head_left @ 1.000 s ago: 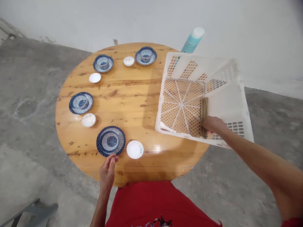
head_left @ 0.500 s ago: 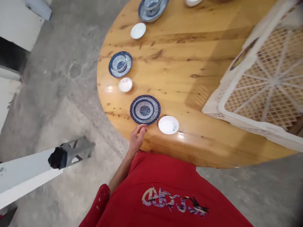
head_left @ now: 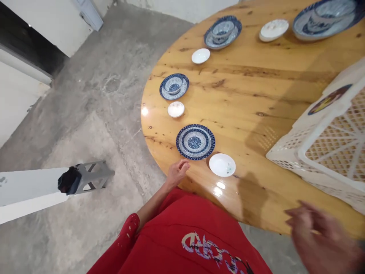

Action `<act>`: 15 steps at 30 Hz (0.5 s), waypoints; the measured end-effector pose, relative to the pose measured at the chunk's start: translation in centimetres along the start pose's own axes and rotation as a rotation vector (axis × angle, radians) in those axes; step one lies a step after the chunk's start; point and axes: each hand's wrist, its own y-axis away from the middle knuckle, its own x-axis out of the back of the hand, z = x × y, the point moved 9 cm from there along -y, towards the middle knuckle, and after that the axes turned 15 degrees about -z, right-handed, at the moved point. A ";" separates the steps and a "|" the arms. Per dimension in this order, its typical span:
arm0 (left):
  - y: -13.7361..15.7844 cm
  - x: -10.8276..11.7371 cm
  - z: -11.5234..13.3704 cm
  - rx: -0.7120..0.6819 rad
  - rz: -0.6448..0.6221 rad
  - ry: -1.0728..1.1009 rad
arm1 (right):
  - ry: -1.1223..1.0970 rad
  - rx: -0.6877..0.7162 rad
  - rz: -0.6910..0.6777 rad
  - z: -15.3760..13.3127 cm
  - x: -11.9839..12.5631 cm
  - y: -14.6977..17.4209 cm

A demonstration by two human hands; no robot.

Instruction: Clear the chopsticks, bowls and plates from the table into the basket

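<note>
My left hand [head_left: 178,171] rests at the table's near edge, fingers curled together, with nothing visible in them. Just beyond its fingertips lies a blue-and-white plate [head_left: 195,142] patterned in rings; whether a bowl sits on it I cannot tell. To the plate's right is a small white dish [head_left: 222,165] with a faint green mark. At the lower right, my right hand [head_left: 319,236] is blurred, with thumb and fingers apart and nothing seen between them. It is over the table edge, below a white plastic crate [head_left: 288,152].
Farther round the wooden table [head_left: 222,102] stand blue plates with bowls, including a patterned bowl [head_left: 173,85], and small white dishes such as a white dish [head_left: 176,109]. At left, a grey stand [head_left: 95,177] is on the concrete floor [head_left: 94,102].
My right hand has come into view at the lower right. The view has shifted, so the table and dishes sit farther right, and more far dishes show. My left hand stays beside the plate.
</note>
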 end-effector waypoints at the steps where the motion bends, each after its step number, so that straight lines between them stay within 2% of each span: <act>1: -0.1 0.2 -0.2 0.001 -0.006 -0.011 | -0.031 -0.002 -0.036 -0.2 -1.7 0.5; 7: 0.1 1.7 -0.7 -0.028 -0.046 -0.096 | -0.257 -0.101 -0.274 1.0 -13.0 3.7; 10: 0.4 2.5 -1.1 -0.027 -0.073 -0.114 | -0.306 -0.147 -0.232 0.7 -14.4 4.5; 15: 0.7 3.5 -1.7 -0.040 -0.148 -0.148 | -0.260 -0.230 -0.132 -1.3 -13.3 5.0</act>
